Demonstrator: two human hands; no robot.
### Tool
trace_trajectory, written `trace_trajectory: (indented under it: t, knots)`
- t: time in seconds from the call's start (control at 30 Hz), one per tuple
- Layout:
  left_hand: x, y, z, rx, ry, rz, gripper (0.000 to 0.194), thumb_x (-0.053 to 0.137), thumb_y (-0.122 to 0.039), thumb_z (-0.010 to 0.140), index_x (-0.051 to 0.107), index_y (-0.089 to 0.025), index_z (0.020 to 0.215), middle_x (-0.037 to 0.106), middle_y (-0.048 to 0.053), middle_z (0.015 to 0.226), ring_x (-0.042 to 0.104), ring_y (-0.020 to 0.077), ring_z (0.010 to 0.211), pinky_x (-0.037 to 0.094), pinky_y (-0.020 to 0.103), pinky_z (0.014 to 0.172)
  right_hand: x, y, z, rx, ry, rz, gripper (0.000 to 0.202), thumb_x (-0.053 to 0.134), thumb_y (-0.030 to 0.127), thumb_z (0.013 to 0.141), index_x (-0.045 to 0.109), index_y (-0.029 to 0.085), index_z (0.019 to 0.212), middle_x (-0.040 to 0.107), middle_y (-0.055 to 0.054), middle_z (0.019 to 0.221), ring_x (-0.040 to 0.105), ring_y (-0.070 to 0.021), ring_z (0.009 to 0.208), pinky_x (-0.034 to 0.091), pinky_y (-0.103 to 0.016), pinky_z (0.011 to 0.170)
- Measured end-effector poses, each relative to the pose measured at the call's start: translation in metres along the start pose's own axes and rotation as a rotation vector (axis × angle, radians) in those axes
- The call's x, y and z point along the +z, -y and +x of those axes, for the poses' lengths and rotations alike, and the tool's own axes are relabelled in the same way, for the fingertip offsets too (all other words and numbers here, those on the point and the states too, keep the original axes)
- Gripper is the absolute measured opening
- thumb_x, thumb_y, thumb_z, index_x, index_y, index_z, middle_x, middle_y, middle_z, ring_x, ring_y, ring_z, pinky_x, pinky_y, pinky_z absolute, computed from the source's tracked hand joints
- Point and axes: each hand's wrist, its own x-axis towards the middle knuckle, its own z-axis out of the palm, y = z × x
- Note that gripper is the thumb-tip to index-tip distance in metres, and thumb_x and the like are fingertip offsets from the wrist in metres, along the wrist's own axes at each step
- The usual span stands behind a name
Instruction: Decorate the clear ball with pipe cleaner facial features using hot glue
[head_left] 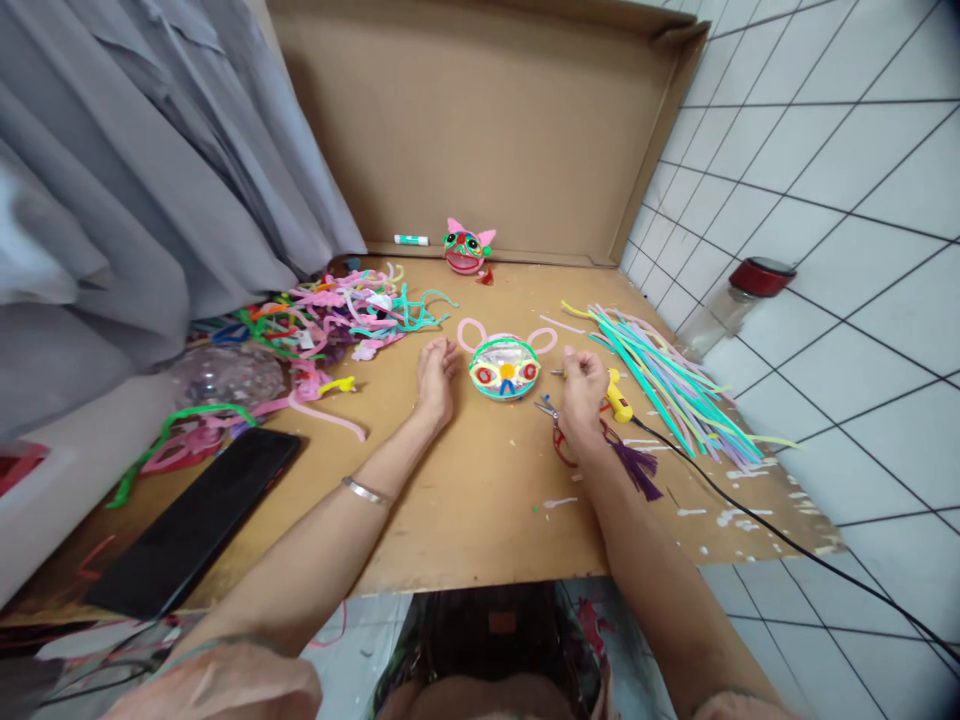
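Note:
A round animal-face craft [507, 369] lies on the table between my hands, with pink loop ears, a green rim, red eyes and an orange nose. My left hand [437, 378] rests on its side just left of the craft, fingers curled; what it holds, if anything, is hidden. To the right, my right hand [583, 385] is closed beside a yellow glue gun [619, 396], its fingers pinched on something I cannot make out. Red-handled scissors [564, 445] lie partly under that wrist, near a purple tassel [637, 468].
Pipe cleaners [667, 375] are spread at the right, a tangled colourful pile [337, 315] at the left. A black phone [199, 520] lies front left. A finished pink face [466, 250] and a marker [411, 240] stand by the cardboard [480, 120]. A black cord [757, 515] crosses the right edge.

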Motion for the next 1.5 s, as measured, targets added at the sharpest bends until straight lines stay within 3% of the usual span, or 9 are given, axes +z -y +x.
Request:
trace_trajectory:
  t: [0.1, 0.2, 0.37, 0.57, 0.87, 1.23, 1.5]
  knots:
    - [-0.002, -0.001, -0.001, 0.034, -0.057, 0.07, 0.022, 0.055, -0.04, 0.071, 0.049, -0.02, 0.079, 0.058, 0.001, 0.085, 0.055, 0.0117, 0.073, 0.042, 0.023, 0.067, -0.001, -0.001, 0.002, -0.015, 0.039, 0.038, 0.036, 0.056, 0.053, 0.076, 0.041, 0.022, 0.065, 0.04, 0.008, 0.06, 0.036, -0.0084, 0.057, 0.036, -0.024, 0.059]
    - [-0.002, -0.001, -0.002, 0.095, -0.053, 0.174, 0.014, 0.053, -0.033, 0.072, 0.05, -0.019, 0.071, 0.055, -0.001, 0.074, 0.049, 0.0106, 0.067, 0.04, 0.022, 0.064, 0.0, -0.001, 0.0, 0.004, 0.069, 0.067, 0.038, 0.058, 0.055, 0.073, 0.043, 0.022, 0.065, 0.043, 0.008, 0.058, 0.038, -0.008, 0.055, 0.036, -0.023, 0.057]
    - [-0.004, 0.0, -0.002, 0.12, -0.032, 0.21, 0.013, 0.05, -0.026, 0.077, 0.049, -0.019, 0.067, 0.047, -0.005, 0.063, 0.04, 0.01, 0.057, 0.035, 0.022, 0.058, 0.004, 0.007, -0.007, 0.037, 0.097, 0.059, 0.038, 0.062, 0.055, 0.069, 0.047, 0.021, 0.062, 0.049, 0.007, 0.051, 0.045, -0.009, 0.05, 0.039, -0.023, 0.053]
    - [-0.011, -0.003, -0.007, 0.118, 0.003, 0.251, 0.013, 0.052, -0.02, 0.077, 0.051, -0.018, 0.064, 0.048, -0.004, 0.06, 0.041, 0.011, 0.058, 0.035, 0.022, 0.06, 0.003, 0.011, -0.014, -0.015, 0.144, -0.032, 0.032, 0.065, 0.048, 0.069, 0.051, 0.02, 0.062, 0.05, 0.007, 0.047, 0.047, -0.0098, 0.046, 0.04, -0.023, 0.05]
    - [-0.017, -0.005, -0.021, 0.12, 0.033, 0.304, 0.015, 0.053, -0.022, 0.076, 0.055, -0.017, 0.063, 0.053, -0.003, 0.06, 0.045, 0.0113, 0.06, 0.036, 0.021, 0.06, -0.005, 0.003, -0.017, -0.121, 0.085, -0.054, 0.021, 0.057, 0.039, 0.074, 0.057, 0.018, 0.072, 0.064, 0.001, 0.066, 0.059, -0.0146, 0.065, 0.049, -0.029, 0.069]
    - [-0.014, -0.009, -0.027, 0.1, 0.118, 0.281, 0.016, 0.055, -0.023, 0.076, 0.056, -0.016, 0.061, 0.052, -0.003, 0.058, 0.038, 0.009, 0.053, 0.032, 0.022, 0.056, -0.002, 0.004, -0.029, -0.183, 0.12, -0.149, 0.013, 0.056, 0.033, 0.075, 0.056, 0.02, 0.075, 0.06, 0.001, 0.069, 0.056, -0.0148, 0.066, 0.047, -0.028, 0.068]
    - [-0.011, -0.016, -0.033, 0.269, -0.004, 0.204, 0.015, 0.061, -0.029, 0.075, 0.057, -0.016, 0.068, 0.053, -0.003, 0.062, 0.04, 0.008, 0.055, 0.033, 0.02, 0.056, -0.003, 0.006, -0.033, -0.31, 0.129, -0.202, 0.006, 0.051, 0.024, 0.078, 0.054, 0.021, 0.074, 0.058, 0.0, 0.075, 0.055, -0.0153, 0.071, 0.046, -0.029, 0.072]
